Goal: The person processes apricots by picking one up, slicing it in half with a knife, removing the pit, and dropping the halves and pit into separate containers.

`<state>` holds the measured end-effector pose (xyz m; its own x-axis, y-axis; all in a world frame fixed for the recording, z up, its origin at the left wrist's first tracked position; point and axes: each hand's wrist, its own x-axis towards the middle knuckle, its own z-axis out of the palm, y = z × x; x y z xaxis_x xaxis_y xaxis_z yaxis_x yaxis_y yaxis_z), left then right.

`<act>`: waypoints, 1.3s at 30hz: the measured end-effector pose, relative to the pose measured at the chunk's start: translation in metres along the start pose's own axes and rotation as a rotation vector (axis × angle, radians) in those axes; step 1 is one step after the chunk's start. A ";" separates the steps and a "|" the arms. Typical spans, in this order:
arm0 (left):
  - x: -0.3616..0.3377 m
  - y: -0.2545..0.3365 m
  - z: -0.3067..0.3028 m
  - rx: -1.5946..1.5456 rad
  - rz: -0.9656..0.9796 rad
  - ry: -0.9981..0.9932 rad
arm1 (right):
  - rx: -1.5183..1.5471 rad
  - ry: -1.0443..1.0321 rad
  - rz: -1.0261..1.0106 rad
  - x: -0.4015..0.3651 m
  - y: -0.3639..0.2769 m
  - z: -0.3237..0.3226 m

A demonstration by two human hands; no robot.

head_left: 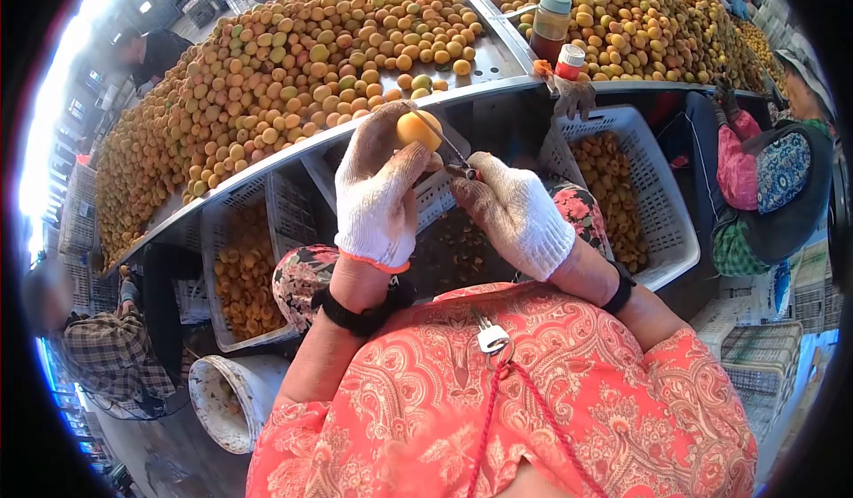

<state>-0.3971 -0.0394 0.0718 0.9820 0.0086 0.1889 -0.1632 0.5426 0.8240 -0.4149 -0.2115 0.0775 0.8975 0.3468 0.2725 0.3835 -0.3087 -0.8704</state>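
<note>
My left hand (380, 198), in a white knit glove with soiled fingertips, is closed around a yellow-orange apricot (419, 132). My right hand (522, 215), gloved the same way, grips a small thin-bladed knife (455, 155) by its handle. The narrow blade runs up and left, with its far part against the apricot's upper right side. Both hands are raised just in front of the metal table's edge (293, 143), above my lap. A large heap of apricots (293, 45) covers the table beyond.
A crate (653, 187) of halved apricots stands at the right, another crate (213, 271) at the left. A white bucket (233, 400) is at lower left. A lidded jar (551, 25) and a small bottle (569, 61) stand on the table edge. People sit on both sides.
</note>
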 end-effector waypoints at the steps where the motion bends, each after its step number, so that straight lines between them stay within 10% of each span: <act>1: 0.001 -0.001 0.001 0.036 0.022 -0.012 | -0.008 -0.009 0.015 0.001 0.000 0.000; 39: 0.009 -0.046 0.026 -0.157 -0.198 0.191 | -0.252 0.113 0.007 0.004 0.038 0.016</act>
<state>-0.3830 -0.0859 0.0492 0.9958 0.0389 -0.0830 0.0354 0.6725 0.7392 -0.4002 -0.2075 0.0393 0.9134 0.2473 0.3234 0.4069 -0.5259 -0.7469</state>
